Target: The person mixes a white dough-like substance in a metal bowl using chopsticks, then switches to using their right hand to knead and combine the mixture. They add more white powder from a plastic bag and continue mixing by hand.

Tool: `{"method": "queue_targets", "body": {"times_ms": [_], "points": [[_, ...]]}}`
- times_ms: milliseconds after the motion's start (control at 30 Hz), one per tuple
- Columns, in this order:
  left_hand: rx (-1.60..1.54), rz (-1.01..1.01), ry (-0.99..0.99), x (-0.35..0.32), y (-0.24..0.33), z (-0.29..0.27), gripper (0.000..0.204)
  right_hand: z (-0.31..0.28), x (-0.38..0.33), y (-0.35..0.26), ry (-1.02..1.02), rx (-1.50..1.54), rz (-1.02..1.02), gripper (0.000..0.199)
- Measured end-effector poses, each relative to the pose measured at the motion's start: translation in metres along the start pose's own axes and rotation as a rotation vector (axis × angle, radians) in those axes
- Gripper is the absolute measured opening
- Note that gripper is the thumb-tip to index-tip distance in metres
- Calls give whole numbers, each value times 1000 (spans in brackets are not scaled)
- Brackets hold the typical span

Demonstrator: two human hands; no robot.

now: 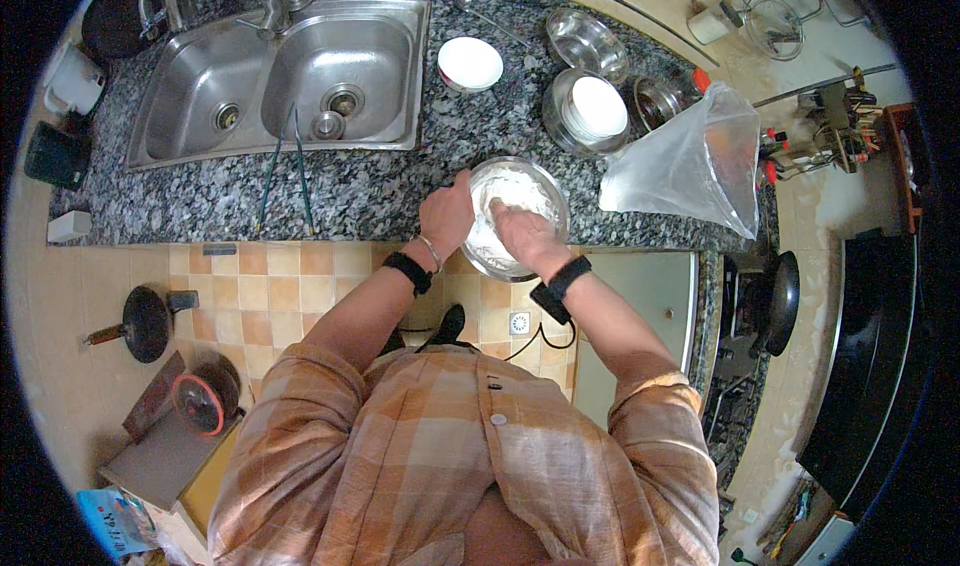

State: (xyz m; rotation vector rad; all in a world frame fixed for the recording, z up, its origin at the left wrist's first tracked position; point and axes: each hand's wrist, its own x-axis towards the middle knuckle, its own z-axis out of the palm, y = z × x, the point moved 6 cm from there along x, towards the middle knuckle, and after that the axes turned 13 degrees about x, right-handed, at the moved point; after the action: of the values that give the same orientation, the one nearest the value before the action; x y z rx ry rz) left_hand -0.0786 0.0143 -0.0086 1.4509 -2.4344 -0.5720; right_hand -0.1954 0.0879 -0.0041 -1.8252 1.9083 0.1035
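Note:
A round metal bowl with white, flour-like powder inside is in front of me, its near side reaching past the counter's front edge. My left hand is closed on the bowl's left rim, the thumb side up at the far end. Inside the bowl, my right hand reaches down into the powder. One white-dusted finger or thumb shows there; the other fingers are mostly hidden by the hand and the powder, so I cannot tell how far they are curled.
A double sink lies left, with dark chopsticks across its front edge. Beyond the bowl stands a white bowl. Rightward are a metal basin, a pot with stacked white dishes and a clear plastic bag.

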Motion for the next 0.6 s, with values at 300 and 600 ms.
{"method": "queue_targets", "body": {"times_ms": [300, 600], "points": [[11, 41, -25, 0, 2, -1, 34, 6, 21, -22, -124, 74, 9, 29], [-5, 39, -101, 2, 7, -3, 36, -52, 9, 19, 84, 68, 159, 41]]}}
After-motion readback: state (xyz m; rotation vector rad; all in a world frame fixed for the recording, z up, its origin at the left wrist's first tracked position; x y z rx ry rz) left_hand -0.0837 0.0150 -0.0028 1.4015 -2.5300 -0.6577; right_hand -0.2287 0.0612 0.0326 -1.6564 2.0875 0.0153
